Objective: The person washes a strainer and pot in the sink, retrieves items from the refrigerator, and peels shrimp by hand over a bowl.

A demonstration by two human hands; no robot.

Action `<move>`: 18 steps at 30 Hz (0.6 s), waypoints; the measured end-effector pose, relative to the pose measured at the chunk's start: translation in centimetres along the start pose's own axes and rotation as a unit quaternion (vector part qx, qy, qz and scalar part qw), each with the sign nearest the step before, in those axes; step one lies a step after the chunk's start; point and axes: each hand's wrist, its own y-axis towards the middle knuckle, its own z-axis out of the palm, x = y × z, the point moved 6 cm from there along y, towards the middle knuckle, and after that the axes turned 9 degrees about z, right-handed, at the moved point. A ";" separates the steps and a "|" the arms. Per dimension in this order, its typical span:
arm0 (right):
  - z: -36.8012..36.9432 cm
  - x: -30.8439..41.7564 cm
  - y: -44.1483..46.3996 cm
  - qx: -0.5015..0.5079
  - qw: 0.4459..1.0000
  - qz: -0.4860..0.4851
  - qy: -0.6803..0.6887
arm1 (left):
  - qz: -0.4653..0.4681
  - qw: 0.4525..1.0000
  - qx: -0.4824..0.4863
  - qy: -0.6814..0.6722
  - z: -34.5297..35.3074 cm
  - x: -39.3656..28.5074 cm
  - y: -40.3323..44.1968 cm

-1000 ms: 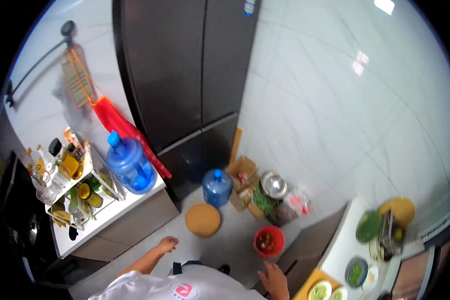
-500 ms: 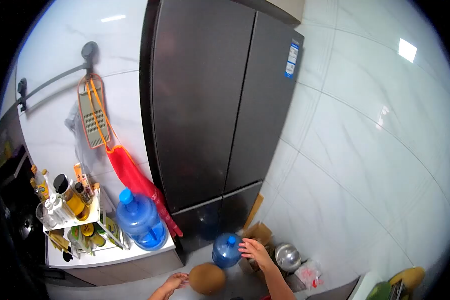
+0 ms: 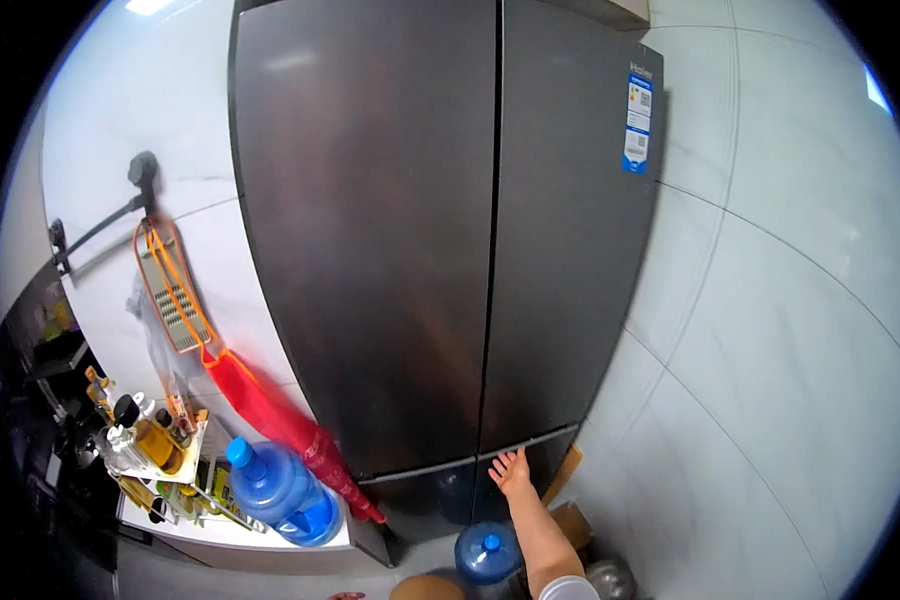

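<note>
My right hand (image 3: pixel 511 470) reaches up to the lower edge of the right door of a dark grey refrigerator (image 3: pixel 400 250), at the seam above the lower compartments. Its fingers are spread and lie at that edge; whether they hook under it I cannot make out. Below my right forearm stands a blue water jug (image 3: pixel 488 553) with a blue cap, on the floor. Only the fingers of my left hand (image 3: pixel 347 596) show at the bottom edge, stretched out and holding nothing visible, left of a round brown stool top (image 3: pixel 427 588).
On the left, a counter (image 3: pixel 330 557) bears a larger water jug (image 3: pixel 285 495) and a rack of condiment bottles (image 3: pixel 155 440). A red apron (image 3: pixel 270 408) and a grater (image 3: pixel 177 300) hang from a wall rail. A cardboard box (image 3: pixel 572 524) and a metal bowl (image 3: pixel 610 578) sit at lower right.
My right hand has moved up from beside the floor jug to the refrigerator door's lower edge. The view has shifted closer to the refrigerator, and my left hand has mostly left the picture.
</note>
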 end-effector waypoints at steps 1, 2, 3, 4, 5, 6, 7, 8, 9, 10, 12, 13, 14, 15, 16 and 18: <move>-0.1 0.1 1.8 0.003 1.000 0.011 0.011 | -0.008 1.000 -0.028 0.010 1.3 -0.6 -0.1; -0.3 0.1 3.2 0.011 1.000 0.021 0.007 | -0.021 0.998 -0.058 0.020 2.5 -1.0 -0.2; -0.4 0.1 4.5 0.018 0.998 0.035 0.044 | -0.024 0.997 -0.069 0.024 3.7 -1.6 0.4; 0.0 0.3 5.9 0.026 0.995 0.047 0.083 | -0.016 0.997 -0.078 0.025 4.5 -1.6 1.8; -0.1 0.4 6.7 -0.007 0.991 0.061 0.120 | -0.015 0.997 -0.079 0.008 5.7 -1.7 3.1; 0.0 0.1 6.9 -0.001 0.991 0.066 0.118 | -0.016 0.997 -0.079 -0.010 6.9 -1.5 3.7; -0.3 -0.1 7.1 -0.003 0.988 0.067 0.138 | 0.000 0.998 -0.066 -0.007 8.1 -1.7 4.4; -0.2 0.0 7.2 -0.004 0.985 0.067 0.158 | 0.006 0.997 -0.072 -0.009 9.0 -1.8 5.0; 0.0 0.0 7.4 -0.020 0.989 0.056 0.134 | 0.011 0.998 -0.065 -0.007 9.9 -1.7 6.0; -0.2 -0.1 7.7 -0.038 0.993 0.050 0.103 | 0.014 0.998 -0.059 -0.006 10.6 -1.5 6.9; -1.1 -0.5 7.9 -0.073 0.987 0.055 0.135 | 0.033 0.999 -0.042 -0.003 11.2 -1.1 7.2; -1.3 -0.5 7.9 -0.068 0.987 0.057 0.135 | 0.028 0.999 -0.037 -0.006 11.6 -1.4 7.6; -1.4 -0.2 7.8 -0.046 0.989 0.067 0.121 | 0.025 0.999 -0.031 -0.010 12.1 -1.8 8.1; -1.5 0.4 7.7 -0.025 0.991 0.075 0.107 | 0.023 0.998 -0.056 -0.013 12.1 -1.5 8.4; -1.6 1.1 7.7 -0.020 0.991 0.074 0.107 | 0.027 0.998 -0.057 -0.013 12.6 -1.9 8.4; -1.1 1.0 7.9 0.044 0.970 0.136 0.196 | -0.034 0.996 -0.081 0.006 13.3 -1.7 7.8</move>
